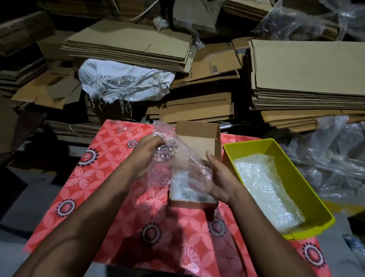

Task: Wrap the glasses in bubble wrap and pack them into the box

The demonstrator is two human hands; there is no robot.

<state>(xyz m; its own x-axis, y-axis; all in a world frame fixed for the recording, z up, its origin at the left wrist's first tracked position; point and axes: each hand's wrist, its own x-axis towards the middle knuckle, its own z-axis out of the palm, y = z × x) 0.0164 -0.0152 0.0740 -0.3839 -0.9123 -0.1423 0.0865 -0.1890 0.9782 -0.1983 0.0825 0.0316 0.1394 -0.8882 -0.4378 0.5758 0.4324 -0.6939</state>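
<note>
Both forearms reach in from the bottom edge, cut off below the elbows, over a red floral sheet that covers the work surface; its near corners run out of view. Behind it, stacks of flattened cardboard fill the dim background, their far ends lost in shadow, with a frayed white sack wedged between two piles and crumpled clear plastic heaped at the right. A yellow bin sits at the sheet's right side, just beside the box, holding a layer of bubble wrap whose count of sheets cannot be made out. The small cardboard box stands open at the middle, lid flap upright at the far side — pale wrapped padding shows in its near end, though what lies inside is unclear. Over the box the hands hold a sheet of bubble wrap. The left hand has its fingers curled round a bundled part of the wrap; something dark glints through it, too blurred to say it is glasses. The right hand grips the wrap's other side, thumb raised, fingers veiled behind the film.
</note>
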